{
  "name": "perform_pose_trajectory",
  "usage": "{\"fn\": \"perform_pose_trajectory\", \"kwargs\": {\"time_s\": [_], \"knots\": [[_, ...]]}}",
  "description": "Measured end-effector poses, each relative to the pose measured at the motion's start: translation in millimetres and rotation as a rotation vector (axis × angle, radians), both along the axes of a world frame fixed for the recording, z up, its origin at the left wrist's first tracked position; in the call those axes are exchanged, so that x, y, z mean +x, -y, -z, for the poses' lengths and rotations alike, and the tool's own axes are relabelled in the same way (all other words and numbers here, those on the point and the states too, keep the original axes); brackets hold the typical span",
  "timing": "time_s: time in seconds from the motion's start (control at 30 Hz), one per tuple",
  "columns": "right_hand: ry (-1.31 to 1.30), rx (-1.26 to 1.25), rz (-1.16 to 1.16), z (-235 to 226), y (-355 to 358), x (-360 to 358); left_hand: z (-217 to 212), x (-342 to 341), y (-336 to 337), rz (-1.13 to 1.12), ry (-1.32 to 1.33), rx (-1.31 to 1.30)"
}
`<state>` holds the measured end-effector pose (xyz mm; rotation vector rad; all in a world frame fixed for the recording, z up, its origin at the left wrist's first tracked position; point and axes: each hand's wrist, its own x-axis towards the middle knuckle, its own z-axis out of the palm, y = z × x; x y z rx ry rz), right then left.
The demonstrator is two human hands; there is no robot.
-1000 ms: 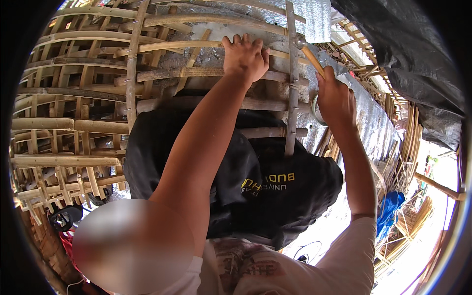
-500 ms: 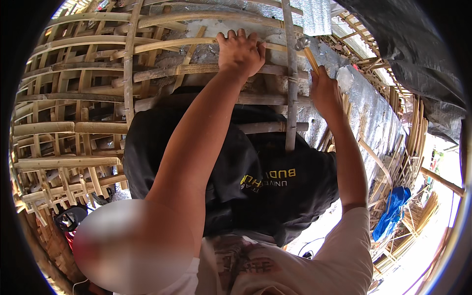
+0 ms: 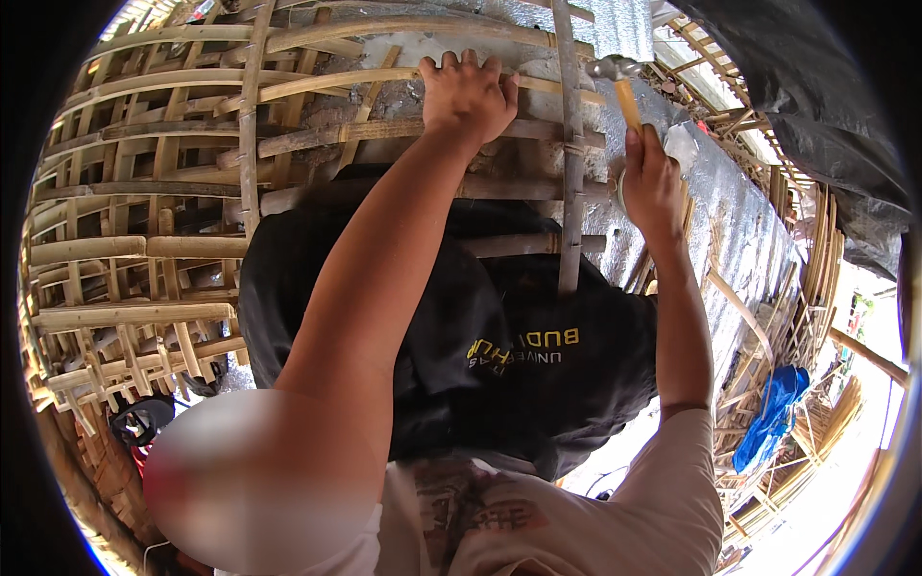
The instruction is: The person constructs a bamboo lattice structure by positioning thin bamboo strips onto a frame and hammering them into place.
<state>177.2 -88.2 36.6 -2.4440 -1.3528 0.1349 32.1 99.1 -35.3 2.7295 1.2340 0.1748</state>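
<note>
A hammer (image 3: 624, 91) is being clenched in the right grip (image 3: 654, 184) just beside a bamboo lattice (image 3: 570, 173), whose slat (image 3: 351, 84) is being clasped by the curled left grip (image 3: 469, 98), steady bracing seemingly being needed.

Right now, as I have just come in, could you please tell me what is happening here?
Two bare hands are at a lattice of split bamboo. The right hand holds a hammer with pale wooden handle and shiny metal head; in this view the head is just right of a grey-brown bamboo crosspiece. The left hand lies over a light yellow bamboo strip, fingers curled across it. The crosspiece's lower end overlaps a black printed cloth.
</note>
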Motion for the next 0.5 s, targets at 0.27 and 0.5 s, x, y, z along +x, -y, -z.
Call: {"fn": "perform_pose_trajectory", "kwargs": {"time_s": [0.27,0.5], "knots": [[0.023,-0.048,0.036,31.7,9.1,31.7,5.2,2.6,0.4,0.007,0.020,0.006],[-0.049,0.063,0.081,21.7,3.9,25.3,1.7,-2.4,-1.9,0.012,-0.001,0.032]]}}
